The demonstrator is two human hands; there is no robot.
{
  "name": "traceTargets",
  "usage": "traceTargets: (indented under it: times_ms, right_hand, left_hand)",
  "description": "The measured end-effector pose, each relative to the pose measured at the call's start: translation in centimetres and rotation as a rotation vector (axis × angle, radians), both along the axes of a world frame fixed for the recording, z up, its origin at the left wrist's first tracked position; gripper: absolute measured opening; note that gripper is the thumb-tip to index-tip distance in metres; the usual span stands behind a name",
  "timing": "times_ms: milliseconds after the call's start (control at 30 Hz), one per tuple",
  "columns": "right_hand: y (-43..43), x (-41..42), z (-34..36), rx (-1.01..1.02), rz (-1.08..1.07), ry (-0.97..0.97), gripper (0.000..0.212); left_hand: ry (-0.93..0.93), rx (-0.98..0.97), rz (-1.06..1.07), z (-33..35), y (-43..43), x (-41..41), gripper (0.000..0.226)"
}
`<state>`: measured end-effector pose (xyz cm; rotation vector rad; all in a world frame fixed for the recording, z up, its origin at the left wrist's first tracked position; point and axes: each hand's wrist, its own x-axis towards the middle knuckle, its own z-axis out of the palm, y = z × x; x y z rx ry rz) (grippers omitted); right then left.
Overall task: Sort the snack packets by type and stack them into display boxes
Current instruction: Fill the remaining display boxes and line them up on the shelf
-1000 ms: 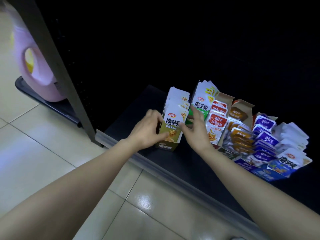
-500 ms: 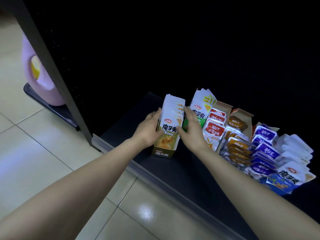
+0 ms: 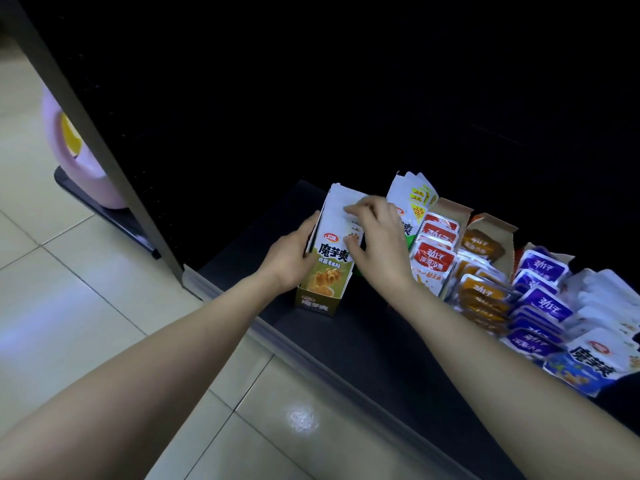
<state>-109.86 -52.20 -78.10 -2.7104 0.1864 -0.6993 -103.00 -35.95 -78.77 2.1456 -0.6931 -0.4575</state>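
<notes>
Now the person is working at the far left end of the row on a dark shelf [image 3: 363,344], where an olive display box [image 3: 317,303] is standing upright with tall white packets [image 3: 334,251] rising out of its open top and leaning a little backwards. The left hand [image 3: 291,261] is holding the left side of this box, its grip closed around the wall, and I am judging that it is doing so to stop the light cardboard from sliding or tipping. The right hand [image 3: 377,247] is lying on the packets from the right, with the fingers bent over their upper part and the thumb against the printed face, so this grip is clamped on the packets, probably for squaring them and pushing them down. The step seems to be the tidying of one sort, while the other sorts are already sitting in their own boxes. Just behind the right hand the green packets [image 3: 412,199] are standing, and beside them the red packets [image 3: 434,261], so on that side almost no room is remaining. On the left the shelf is lying open up to the slanting post [image 3: 86,133]. The box is standing near the front rail [image 3: 277,341], beyond which the tiled floor [image 3: 104,323] is beginning, so a pull toward the person is risking a fall.
</notes>
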Motion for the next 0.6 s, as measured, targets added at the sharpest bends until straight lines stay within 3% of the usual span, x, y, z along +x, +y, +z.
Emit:
traceTargets:
  times_ms: [100,200,367,600]
  right_hand:
    - [0.9,-0.3,-0.2,-0.185,-0.011,0.156,0.058]
    - [1.5,0.7,0.1,-0.242,-0.069,0.294,0.069]
    - [1.8,2.0,1.1,-0.190,-0.057,0.295,0.060]
    - [1.3,0.8,0.4,0.113,0.073,0.180,0.047]
  left_hand:
    - [0.027,-0.005,-0.017,-0.1,0.2,0.2,0.074]
    - [0.034,0.007,-0.037,-0.1,0.3,0.3,0.074]
    - [0.053,0.017,-0.038,-0.1,0.2,0.6,0.074]
    - [0.065,0.016,-0.055,-0.1,0.4,0.7,0.074]
